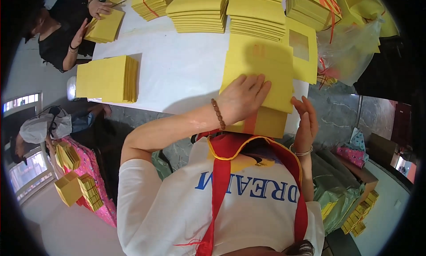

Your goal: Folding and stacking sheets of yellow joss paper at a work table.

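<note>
In front of me at the table's near edge lies a large folded yellow paper packet (262, 56), with a faint orange mark near its far end. My left hand (246, 96), a brown bead bracelet at the wrist, rests flat on it with the fingers stretched out. By the packet's right edge is my right hand (306, 120), fingers apart and holding nothing; I cannot tell whether a fingertip touches the paper. Under the packet's near end another yellow paper piece (271, 123) with an orange band shows. A yellow sheet with a pale square (298, 45) lies to the right.
Stacks of yellow paper (197, 14) line the white table's far side. Another stack (106, 78) stands left. A co-worker's hand (100, 8) works far left. A clear plastic bag (353, 47) hangs right. Behind left, a person stands near a pink-covered table (100, 196).
</note>
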{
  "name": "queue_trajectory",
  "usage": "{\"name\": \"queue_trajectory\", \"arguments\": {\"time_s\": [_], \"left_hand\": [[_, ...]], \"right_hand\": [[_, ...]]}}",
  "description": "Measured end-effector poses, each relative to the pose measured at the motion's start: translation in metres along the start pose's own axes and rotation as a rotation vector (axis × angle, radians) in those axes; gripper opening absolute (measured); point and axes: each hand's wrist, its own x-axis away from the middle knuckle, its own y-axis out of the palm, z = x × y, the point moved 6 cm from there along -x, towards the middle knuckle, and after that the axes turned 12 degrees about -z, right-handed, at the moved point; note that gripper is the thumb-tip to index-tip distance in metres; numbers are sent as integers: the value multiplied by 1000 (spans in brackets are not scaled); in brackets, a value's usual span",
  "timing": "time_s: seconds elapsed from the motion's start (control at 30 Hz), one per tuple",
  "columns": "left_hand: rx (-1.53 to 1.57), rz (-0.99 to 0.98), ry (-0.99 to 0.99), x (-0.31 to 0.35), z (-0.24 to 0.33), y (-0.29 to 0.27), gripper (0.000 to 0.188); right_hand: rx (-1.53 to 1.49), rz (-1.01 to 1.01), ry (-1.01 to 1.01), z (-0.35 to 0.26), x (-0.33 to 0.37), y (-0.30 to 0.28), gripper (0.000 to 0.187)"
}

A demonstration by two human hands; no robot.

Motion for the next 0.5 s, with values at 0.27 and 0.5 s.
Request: {"name": "queue_trajectory", "arguments": {"time_s": [0.27, 0.5], "left_hand": [[-41, 326, -206, 62, -107, -32, 55], [-96, 8, -284, 106, -176, 76, 58]], "right_hand": [[733, -117, -230, -23, 1, 34, 32], [839, -123, -249, -25, -6, 44, 27]]}}
